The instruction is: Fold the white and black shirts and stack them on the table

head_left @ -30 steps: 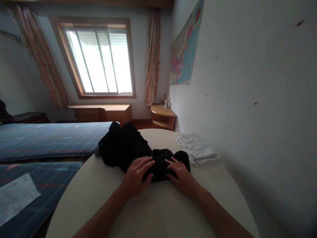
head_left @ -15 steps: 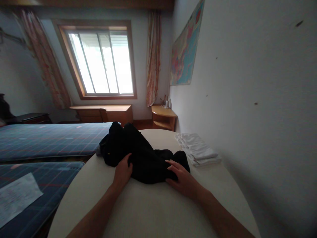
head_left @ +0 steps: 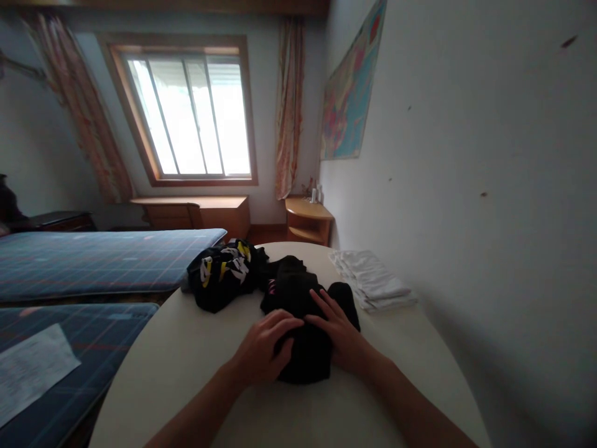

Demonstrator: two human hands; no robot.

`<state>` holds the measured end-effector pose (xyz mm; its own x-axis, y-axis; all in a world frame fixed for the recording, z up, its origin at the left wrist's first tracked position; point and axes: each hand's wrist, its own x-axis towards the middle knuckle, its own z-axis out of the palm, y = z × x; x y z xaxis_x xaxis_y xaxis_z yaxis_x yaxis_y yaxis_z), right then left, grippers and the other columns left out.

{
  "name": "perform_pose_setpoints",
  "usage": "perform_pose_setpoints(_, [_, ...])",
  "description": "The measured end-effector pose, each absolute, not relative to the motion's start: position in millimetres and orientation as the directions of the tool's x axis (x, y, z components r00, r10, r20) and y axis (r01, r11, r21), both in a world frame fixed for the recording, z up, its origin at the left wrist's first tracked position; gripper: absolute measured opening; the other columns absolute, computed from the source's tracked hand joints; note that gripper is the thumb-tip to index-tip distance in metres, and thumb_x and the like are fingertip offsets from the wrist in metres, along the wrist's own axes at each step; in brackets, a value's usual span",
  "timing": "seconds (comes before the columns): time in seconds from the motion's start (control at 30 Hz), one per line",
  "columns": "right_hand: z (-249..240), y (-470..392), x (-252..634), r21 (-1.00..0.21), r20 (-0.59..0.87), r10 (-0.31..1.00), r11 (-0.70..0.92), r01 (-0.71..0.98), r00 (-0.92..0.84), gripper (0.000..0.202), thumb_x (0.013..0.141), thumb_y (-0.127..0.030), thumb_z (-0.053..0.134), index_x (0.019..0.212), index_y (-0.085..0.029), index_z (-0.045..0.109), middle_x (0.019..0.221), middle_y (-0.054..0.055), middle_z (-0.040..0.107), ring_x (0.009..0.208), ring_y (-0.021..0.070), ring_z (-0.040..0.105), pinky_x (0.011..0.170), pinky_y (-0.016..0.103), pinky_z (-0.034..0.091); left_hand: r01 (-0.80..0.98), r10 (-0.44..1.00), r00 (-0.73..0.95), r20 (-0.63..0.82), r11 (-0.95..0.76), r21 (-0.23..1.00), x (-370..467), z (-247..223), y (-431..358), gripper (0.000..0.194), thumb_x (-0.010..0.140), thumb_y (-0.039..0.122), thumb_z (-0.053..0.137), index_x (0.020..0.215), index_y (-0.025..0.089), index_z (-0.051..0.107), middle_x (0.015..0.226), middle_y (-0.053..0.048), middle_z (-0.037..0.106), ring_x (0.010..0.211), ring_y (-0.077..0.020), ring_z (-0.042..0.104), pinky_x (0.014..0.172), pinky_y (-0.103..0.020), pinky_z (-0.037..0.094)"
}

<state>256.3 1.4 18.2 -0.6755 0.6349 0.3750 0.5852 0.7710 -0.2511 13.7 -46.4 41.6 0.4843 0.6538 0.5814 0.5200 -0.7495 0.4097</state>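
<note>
A black garment (head_left: 305,358) lies bunched in a narrow heap on the cream round table (head_left: 224,404), with a small pink print near its far left part. My left hand (head_left: 265,348) rests on its left side, fingers lying across the cloth and thumb apart. On the right side, my right hand (head_left: 342,333) presses the cloth with its fingers spread. Just beyond my left hand sits a crumpled black garment with yellow and white print (head_left: 226,274). The kind of either garment cannot be made out.
Folded white cloth (head_left: 373,283) lies at the table's right edge, near the wall (head_left: 466,261). To the left stand two beds with blue plaid mattresses (head_left: 102,264), and a paper sheet (head_left: 37,367) is on the nearer one. A corner shelf (head_left: 308,211) stands behind the table.
The black garment has been drawn together into a narrower heap nearer me, uncovering the printed garment at the left. My left hand has moved right, close to my right hand.
</note>
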Motion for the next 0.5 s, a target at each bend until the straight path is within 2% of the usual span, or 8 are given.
perform_pose_setpoints(0.03, [20.1,2.0,256.6,-0.251,0.368,0.642,0.765,0.593,-0.673,0.059,0.073,-0.008,0.056,0.130,-0.024,0.059,0.167,0.007,0.009,0.152,0.0337,0.000,0.117,0.063,0.017,0.559,0.672,0.410,0.616,-0.719,0.413,8.5,40.3,-41.2,0.045,0.091,0.018,0.049,0.135,0.024,0.055,0.130,-0.012,0.060,0.119,-0.0241,0.057,0.102,-0.040,0.046])
perform_pose_setpoints(0.1, [24.4,3.5,256.3,-0.257,0.337,0.642,0.767,0.588,-0.689,0.056,0.070,-0.008,0.055,0.124,-0.022,0.061,0.164,0.010,0.023,0.152,0.0348,0.008,0.116,0.068,0.013,0.632,0.715,0.295,0.634,-0.643,0.432,-3.2,35.1,-29.5,0.051,0.094,0.028,0.053,0.144,0.024,0.047,0.153,-0.013,0.041,0.141,-0.0294,0.038,0.115,-0.048,0.034])
perform_pose_setpoints(0.17, [29.8,3.8,255.6,-0.286,0.321,0.623,0.782,0.554,-0.713,0.057,0.066,-0.009,0.055,0.121,-0.021,0.061,0.152,0.013,0.045,0.148,0.0344,0.025,0.115,0.069,0.010,0.650,0.785,0.260,0.563,-0.573,0.499,-13.3,27.5,-19.8,0.058,0.094,0.039,0.054,0.149,0.024,0.042,0.161,-0.011,0.030,0.148,-0.0318,0.025,0.119,-0.053,0.024])
perform_pose_setpoints(0.23, [36.2,1.3,255.5,-0.344,0.342,0.600,0.796,0.498,-0.723,0.055,0.065,-0.010,0.056,0.119,-0.021,0.060,0.133,0.012,0.064,0.134,0.0317,0.049,0.117,0.066,0.010,0.600,0.852,0.277,0.445,-0.515,0.612,-20.1,19.9,-14.1,0.058,0.097,0.046,0.048,0.151,0.024,0.041,0.158,-0.009,0.037,0.146,-0.0302,0.031,0.119,-0.051,0.026])
perform_pose_setpoints(0.3, [42.9,-4.3,256.9,-0.417,0.399,0.601,0.792,0.447,-0.692,0.047,0.068,-0.014,0.057,0.115,-0.021,0.061,0.113,0.009,0.072,0.115,0.0283,0.063,0.118,0.060,0.017,0.491,0.886,0.310,0.344,-0.459,0.741,-23.4,15.6,-12.1,0.055,0.100,0.050,0.038,0.148,0.024,0.047,0.148,-0.008,0.052,0.138,-0.0285,0.046,0.115,-0.046,0.034])
perform_pose_setpoints(0.4, [50.4,-15.1,261.5,-0.543,0.450,0.671,0.730,0.416,-0.590,0.020,0.082,-0.028,0.056,0.100,-0.023,0.066,0.095,0.007,0.073,0.095,0.0260,0.068,0.103,0.046,0.044,0.342,0.911,0.322,0.257,-0.365,0.866,-24.3,18.0,-13.9,0.065,0.099,0.060,0.026,0.134,0.019,0.062,0.125,-0.009,0.069,0.118,-0.0312,0.062,0.102,-0.043,0.047])
perform_pose_setpoints(0.43, [51.5,-17.9,263.2,-0.582,0.448,0.706,0.696,0.420,-0.549,0.018,0.087,-0.035,0.054,0.093,-0.023,0.066,0.090,0.007,0.073,0.089,0.0255,0.067,0.092,0.041,0.050,0.319,0.921,0.305,0.243,-0.339,0.885,-23.7,20.8,-15.5,0.071,0.098,0.064,0.022,0.129,0.017,0.067,0.117,-0.010,0.073,0.110,-0.0319,0.066,0.098,-0.043,0.049])
perform_pose_setpoints(0.5, [51.6,-20.3,265.7,-0.649,0.415,0.777,0.618,0.444,-0.473,0.030,0.091,-0.047,0.052,0.082,-0.023,0.066,0.081,0.004,0.071,0.077,0.0236,0.065,0.074,0.034,0.052,0.276,0.926,0.263,0.272,-0.342,0.898,-21.4,28.0,-20.1,0.080,0.095,0.072,0.019,0.126,0.016,0.068,0.112,-0.011,0.074,0.105,-0.0327,0.067,0.096,-0.044,0.050])
